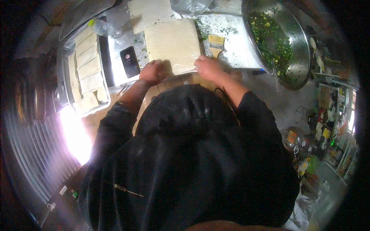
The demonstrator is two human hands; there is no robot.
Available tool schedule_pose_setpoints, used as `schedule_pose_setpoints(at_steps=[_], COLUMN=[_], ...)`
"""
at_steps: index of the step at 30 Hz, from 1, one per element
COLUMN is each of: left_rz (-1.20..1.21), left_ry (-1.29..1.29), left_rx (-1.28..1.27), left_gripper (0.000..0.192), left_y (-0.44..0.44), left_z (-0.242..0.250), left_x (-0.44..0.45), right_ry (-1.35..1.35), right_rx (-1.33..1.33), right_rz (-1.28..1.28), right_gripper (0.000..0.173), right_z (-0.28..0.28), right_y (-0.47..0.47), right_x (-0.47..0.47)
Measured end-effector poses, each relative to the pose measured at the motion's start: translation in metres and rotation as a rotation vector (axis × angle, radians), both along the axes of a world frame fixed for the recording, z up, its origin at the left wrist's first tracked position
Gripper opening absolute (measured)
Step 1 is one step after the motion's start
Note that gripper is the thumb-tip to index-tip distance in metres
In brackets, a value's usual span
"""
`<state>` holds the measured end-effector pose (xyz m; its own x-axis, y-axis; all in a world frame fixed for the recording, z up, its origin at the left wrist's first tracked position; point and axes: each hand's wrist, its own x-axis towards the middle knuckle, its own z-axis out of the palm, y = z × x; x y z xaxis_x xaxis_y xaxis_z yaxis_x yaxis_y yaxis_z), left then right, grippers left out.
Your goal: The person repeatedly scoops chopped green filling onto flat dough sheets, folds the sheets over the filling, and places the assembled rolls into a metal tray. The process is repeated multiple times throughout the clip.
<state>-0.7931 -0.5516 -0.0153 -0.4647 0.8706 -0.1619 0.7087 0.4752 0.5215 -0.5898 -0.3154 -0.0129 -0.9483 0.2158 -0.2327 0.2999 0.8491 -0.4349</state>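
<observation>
In front of me lies a square stack of pale dough sheets [173,46], its near edge close to the table's front edge. My right hand [208,68] pinches the near right corner of the stack between its fingers. Beside the near left corner is my left hand [151,72], fingers curled; its fingertips are hidden, so its hold cannot be told. Another pale sheet [149,13] lies behind the stack, partly under it. A flat brush [216,46] with yellow bristles rests to the right of the stack, near my right hand.
A large metal bowl [302,55] with chopped greens and yellow bits [273,43] stands at the right. A tray of folded dough pieces [88,65] is at the left, with a plastic bottle [99,27] behind it. A dark phone [130,62] lies left of the stack.
</observation>
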Motion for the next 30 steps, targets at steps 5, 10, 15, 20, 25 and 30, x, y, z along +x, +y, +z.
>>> schedule_pose_setpoints(at_steps=[5,10,15,20,25,30], left_rz=[0.104,0.142,0.142,0.151,0.165,0.149], left_ry=[-0.043,-0.014,-0.045,-0.092,-0.139,-0.072], left_rx=[-0.104,-0.081,-0.085,-0.035,-0.044,-0.059], left_gripper=[0.04,0.037,0.036,0.036,0.033,0.027], left_y=[0.004,0.004,0.004,0.001,-0.001,0.0], left_z=[-0.005,-0.006,-0.007,-0.01,-0.007,-0.011], left_x=[0.005,0.008,0.005,0.005,0.003,0.003], right_ry=[0.127,0.215,0.186,0.218,0.202,0.252], right_rx=[-0.077,-0.095,-0.098,-0.223,-0.262,-0.321], right_rz=[0.039,0.019,-0.002,-0.074,-0.11,-0.201], right_gripper=[0.018,0.018,0.017,0.01,0.006,0.013], right_z=[-0.012,-0.015,-0.013,-0.016,-0.025,-0.029], right_y=[0.011,0.01,0.013,0.017,0.016,0.015], right_x=[0.007,0.007,0.005,0.004,-0.001,-0.006])
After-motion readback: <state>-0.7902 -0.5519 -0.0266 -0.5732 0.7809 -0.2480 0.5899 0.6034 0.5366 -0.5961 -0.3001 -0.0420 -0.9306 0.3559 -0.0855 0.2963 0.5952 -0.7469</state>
